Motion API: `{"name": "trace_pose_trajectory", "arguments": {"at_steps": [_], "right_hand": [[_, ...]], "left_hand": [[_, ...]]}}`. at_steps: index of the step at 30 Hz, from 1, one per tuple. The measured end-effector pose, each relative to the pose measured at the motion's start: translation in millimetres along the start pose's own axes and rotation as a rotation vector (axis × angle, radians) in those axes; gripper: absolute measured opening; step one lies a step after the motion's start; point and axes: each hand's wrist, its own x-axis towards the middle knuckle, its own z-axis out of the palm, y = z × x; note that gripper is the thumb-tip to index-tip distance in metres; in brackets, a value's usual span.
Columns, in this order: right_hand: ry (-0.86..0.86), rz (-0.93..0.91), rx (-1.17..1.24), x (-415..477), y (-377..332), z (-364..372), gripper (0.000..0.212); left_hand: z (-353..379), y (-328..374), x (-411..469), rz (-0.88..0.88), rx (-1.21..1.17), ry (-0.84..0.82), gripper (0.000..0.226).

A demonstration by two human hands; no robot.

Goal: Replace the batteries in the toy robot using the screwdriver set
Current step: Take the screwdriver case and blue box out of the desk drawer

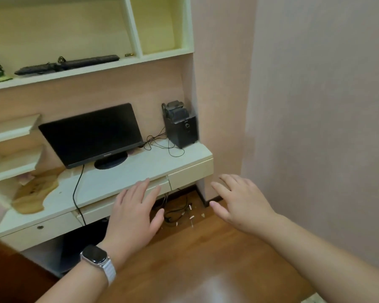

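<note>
My left hand (133, 212), with a watch on its wrist, is stretched out flat in front of the desk's middle drawer (123, 202), fingers straight and holding nothing. My right hand (239, 199) hovers open to the right of the desk, over the floor by the wall corner, and is also empty. No toy robot or screwdriver set shows in the head view. A small gold cylinder (128, 55), possibly batteries, lies on the upper shelf.
A white desk (140, 165) carries a black monitor (92, 133), a black speaker (181, 125) with loose cables, and a damaged patch at the left. A black keyboard (68, 63) lies on the shelf above. Cables and small white bits lie on the wooden floor (184, 248).
</note>
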Motion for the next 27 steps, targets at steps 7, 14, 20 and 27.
{"name": "trace_pose_trajectory", "arguments": {"at_steps": [7,14,20,27], "right_hand": [[-0.038,-0.005,0.034,61,67,26,0.053],[-0.050,-0.015,0.031,129,107,53,0.053],[-0.089,-0.024,0.007,189,125,99,0.047],[-0.144,-0.052,-0.097,276,150,141,0.045]], "left_hand": [[26,25,70,-0.059,0.013,-0.045,0.062],[59,22,142,-0.077,-0.016,-0.059,0.059],[110,-1,203,-0.095,-0.064,-0.058,0.055],[178,-35,284,-0.172,-0.174,-0.083,0.055]]}}
